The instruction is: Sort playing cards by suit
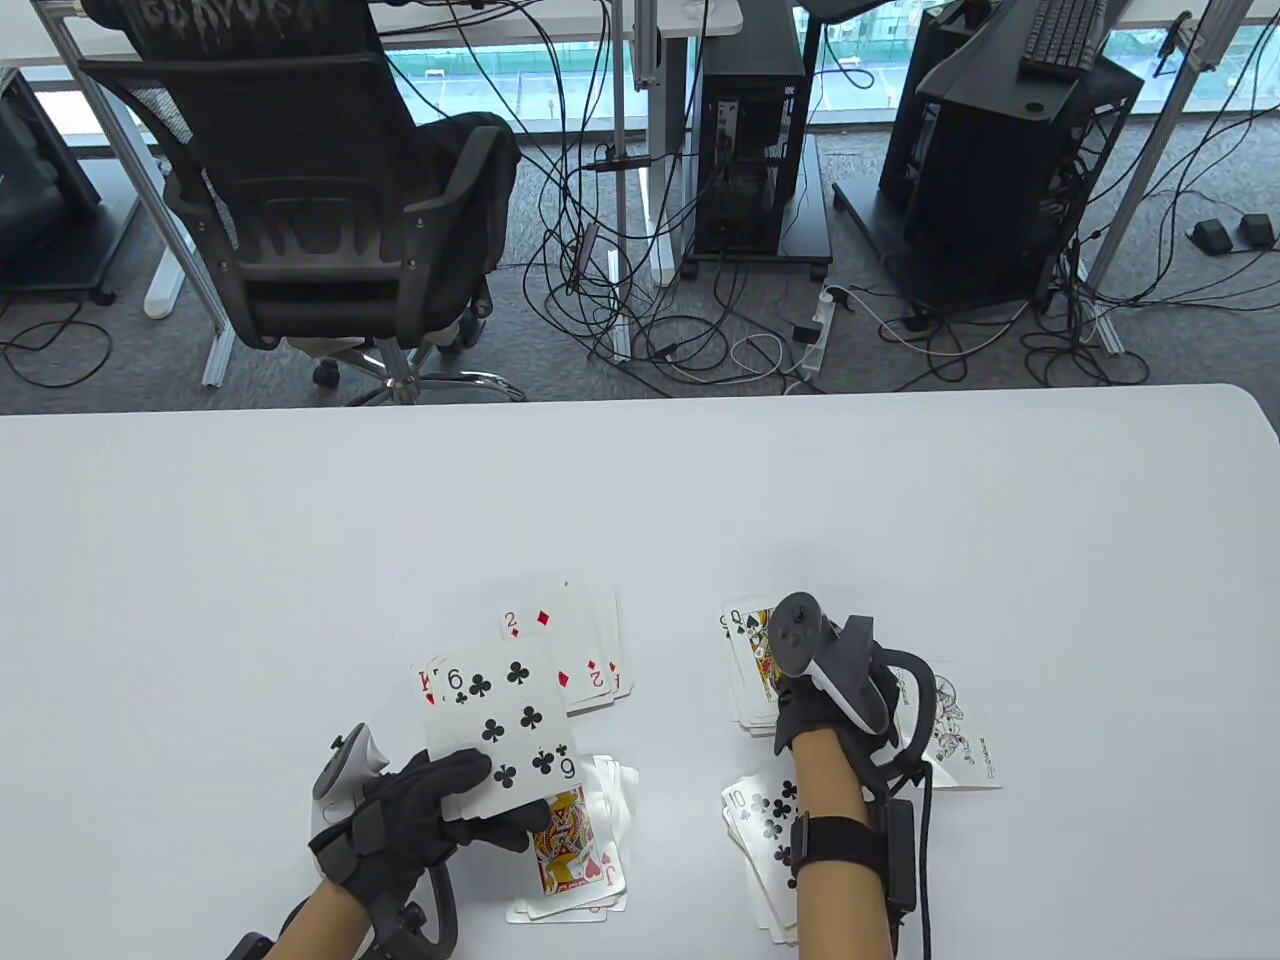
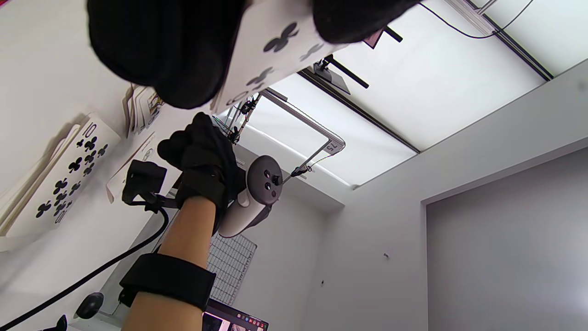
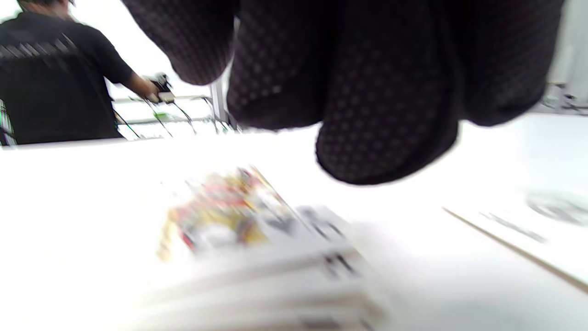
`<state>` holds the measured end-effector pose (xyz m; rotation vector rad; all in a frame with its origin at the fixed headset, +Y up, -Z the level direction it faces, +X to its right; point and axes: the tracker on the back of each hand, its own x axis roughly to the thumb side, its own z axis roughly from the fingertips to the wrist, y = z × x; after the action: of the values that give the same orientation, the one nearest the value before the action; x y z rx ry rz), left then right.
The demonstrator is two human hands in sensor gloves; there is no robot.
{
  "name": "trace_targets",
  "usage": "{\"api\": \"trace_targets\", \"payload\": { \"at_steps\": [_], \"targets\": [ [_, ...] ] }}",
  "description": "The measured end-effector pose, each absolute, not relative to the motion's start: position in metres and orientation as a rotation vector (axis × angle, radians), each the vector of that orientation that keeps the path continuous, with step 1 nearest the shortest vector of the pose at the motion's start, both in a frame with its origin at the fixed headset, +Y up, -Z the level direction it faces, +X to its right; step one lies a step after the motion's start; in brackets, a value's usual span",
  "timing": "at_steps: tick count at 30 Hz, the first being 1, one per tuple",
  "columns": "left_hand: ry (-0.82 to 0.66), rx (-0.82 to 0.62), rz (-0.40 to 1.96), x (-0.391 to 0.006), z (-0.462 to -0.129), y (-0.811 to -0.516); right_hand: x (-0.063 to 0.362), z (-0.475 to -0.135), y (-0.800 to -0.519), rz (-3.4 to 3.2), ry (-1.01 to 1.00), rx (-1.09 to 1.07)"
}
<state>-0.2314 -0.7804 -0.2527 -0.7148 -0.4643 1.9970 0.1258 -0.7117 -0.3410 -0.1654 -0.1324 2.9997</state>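
My left hand (image 1: 495,800) holds a small fan of cards off the table, the six of clubs (image 1: 500,725) on top and a red king's corner (image 1: 425,685) behind it. In the left wrist view my fingers (image 2: 174,55) pinch the six of clubs (image 2: 275,50). My right hand (image 1: 790,715) hovers palm down over the pile topped by the queen of spades (image 1: 750,655). In the right wrist view its curled fingers (image 3: 381,138) hang just above that blurred pile (image 3: 239,230) and hold nothing. The other piles show the two of diamonds (image 1: 555,640), jack of hearts (image 1: 575,860) and ten of clubs (image 1: 765,815).
A joker card (image 1: 955,745) lies face up right of my right hand. All the piles sit near the front edge of the white table (image 1: 640,500). An office chair (image 1: 320,200), cables and computer towers stand on the floor beyond the table's far edge.
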Motion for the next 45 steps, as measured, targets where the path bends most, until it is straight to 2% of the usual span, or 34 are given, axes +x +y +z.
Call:
{"api": "trace_targets", "payload": {
  "at_steps": [3,5,8,11,15,20,24,29,36,45],
  "targets": [
    [-0.463,-0.720,1.994,-0.231,-0.253,-0.781,0.104,-0.330,-0.697,2.913,-0.323,0.041],
    [-0.461,-0.726,1.995,-0.231,-0.252,-0.782,0.087,-0.322,-0.691,2.787,-0.377,0.163],
    [-0.458,-0.728,1.997,-0.231,-0.252,-0.782,0.064,-0.311,-0.689,2.611,-0.336,0.318],
    [-0.456,-0.725,1.998,-0.231,-0.252,-0.782,0.037,-0.296,-0.692,2.373,-0.268,0.620],
    [-0.460,-0.722,1.996,-0.230,-0.252,-0.782,0.012,-0.276,-0.700,2.286,-0.216,0.732],
    [-0.469,-0.727,1.994,-0.230,-0.251,-0.782,-0.005,-0.263,-0.713,2.257,-0.103,0.777],
    [-0.482,-0.728,1.992,-0.230,-0.251,-0.782,-0.008,-0.255,-0.716,2.287,-0.217,0.798],
    [-0.498,-0.727,1.986,-0.229,-0.251,-0.783,-0.008,-0.248,-0.714,2.215,-0.410,0.705],
    [-0.523,-0.732,1.990,-0.228,-0.251,-0.783,-0.005,-0.243,-0.705,2.171,-0.526,0.695],
    [-0.553,-0.706,1.968,-0.227,-0.251,-0.779,0.001,-0.243,-0.710,2.072,-0.424,0.541]
  ]
}}
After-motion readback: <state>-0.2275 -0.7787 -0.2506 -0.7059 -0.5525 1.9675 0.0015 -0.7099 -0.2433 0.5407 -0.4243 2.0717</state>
